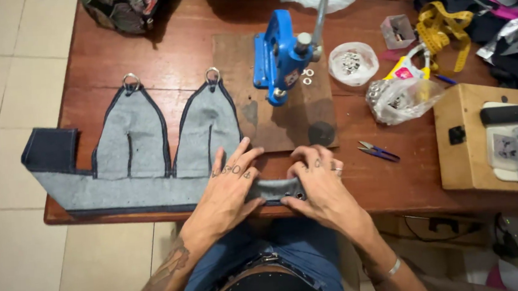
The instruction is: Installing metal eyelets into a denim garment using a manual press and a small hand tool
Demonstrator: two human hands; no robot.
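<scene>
Left hand (228,187): lies flat on the denim piece (133,166) near the front edge of the surface (174,60), fingers spread and pressing down, thumb tucked at the band's lower edge.
Right hand (322,186): fingers curled and pinching the end of the denim band, where small metal eyelets (299,194) show just beside the fingertips.
Denim piece: spread along the front edge of the surface, running from the front left corner to the middle; two pointed panels reach toward the back, each tipped with a metal ring (131,81).
Slip risk: the band sits right at the front edge, so if the flat hand eases off, the weight of the folded end at the left corner could, I'd judge, drag the cloth off.
Misalignment risk: the pinched end is narrow; a small twist between the two hands could leave the fold crooked at the eyelets.
Blue hand press (280,56): stands on a wooden board (268,102) toward the back, well apart from both hands; its lever leans out over the board, so a sleeve or elbow could knock it.
Loose hardware: the small tub of metal parts (352,63) and clear bag (398,96) toward the right could tip and scatter if bumped.
Snips (378,151): lie near the right hand, points open to a careless reach.
</scene>
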